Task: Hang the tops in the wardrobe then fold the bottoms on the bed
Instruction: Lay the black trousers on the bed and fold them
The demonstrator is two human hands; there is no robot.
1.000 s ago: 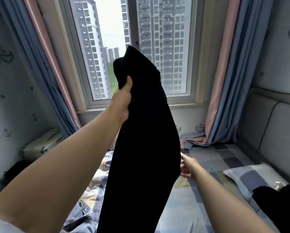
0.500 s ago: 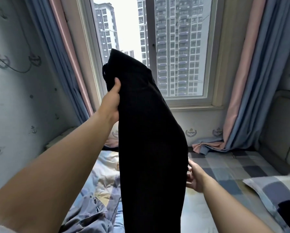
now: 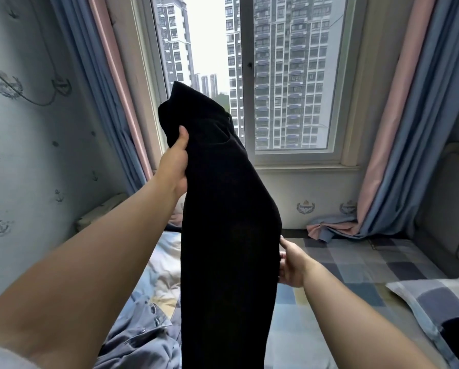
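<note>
Both our hands are on the black trousers (image 3: pixel 228 235), which hang in the air over the bed (image 3: pixel 356 265) in front of the window (image 3: pixel 289 75). Our left hand (image 3: pixel 173 163) is closed around the upper edge, near what looks like the waistband, thumb pressed flat against the cloth, and it carries the weight. Our right hand (image 3: pixel 292 265) sits lower and on the opposite side, its fingers curled onto the right edge about halfway down; how firmly it pinches we cannot tell, since the fingertips are hidden behind the fabric. The garment's long axis runs nearly vertical, top tilted slightly away from us, the legs dropping out of view at the bottom. We judge the coming move to be laying it down lengthwise on the checked sheet, and for that the clear stretch of bed lies to the right, nearer our right hand, while rumpled blue bedding (image 3: pixel 143 339) lies below our left arm.
</note>
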